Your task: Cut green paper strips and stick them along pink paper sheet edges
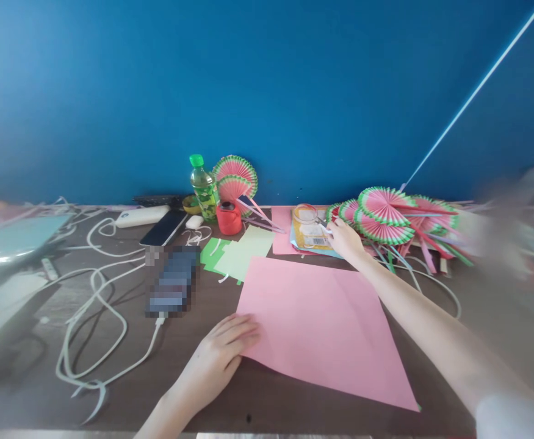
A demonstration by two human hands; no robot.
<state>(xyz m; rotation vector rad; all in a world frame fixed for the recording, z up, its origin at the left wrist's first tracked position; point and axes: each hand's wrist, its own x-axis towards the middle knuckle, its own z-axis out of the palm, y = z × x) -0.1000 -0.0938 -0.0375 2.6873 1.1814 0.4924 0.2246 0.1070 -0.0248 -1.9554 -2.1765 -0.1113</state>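
Left hand on paper, jar beyond

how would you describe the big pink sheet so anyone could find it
On the brown desk below the blue wall, look at the near middle. The pink paper sheet lies flat there, turned cornerwise, the left hand on its corner. It dwarfs the small pink sheet at the back.

No lettering, brand or number was legible anywhere in the view. The label on the green-capped bottle and the white patch on the yellow packet were too small and blurred to read. The phone screen was pixelated.
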